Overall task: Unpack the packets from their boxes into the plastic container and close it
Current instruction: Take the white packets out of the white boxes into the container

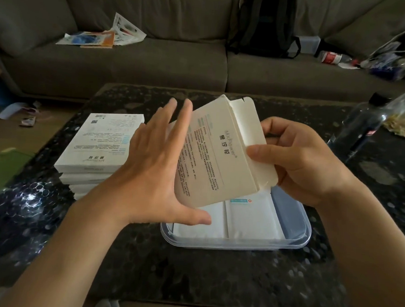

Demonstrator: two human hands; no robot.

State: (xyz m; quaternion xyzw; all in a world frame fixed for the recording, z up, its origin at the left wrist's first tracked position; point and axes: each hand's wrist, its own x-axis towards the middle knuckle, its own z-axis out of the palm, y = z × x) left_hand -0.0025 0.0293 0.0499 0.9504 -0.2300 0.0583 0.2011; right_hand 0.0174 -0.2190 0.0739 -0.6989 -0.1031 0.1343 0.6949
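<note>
One matte cardboard box (210, 158) (flap open), left hand (152, 169) spread flat alongside, right hand (299, 160) pinching it.

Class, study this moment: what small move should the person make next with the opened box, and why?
Probably tilt the box so its open end points down into the plastic container. Its flap is already open, pinched by the right hand, the left hand rests flat against it, and packets already lie below.

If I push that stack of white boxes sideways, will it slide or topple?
Likely slides, not topples: the stack of boxes is low and wide. Boxes may skew; edges sit uneven. The glossy table probably offers little grip.
</note>
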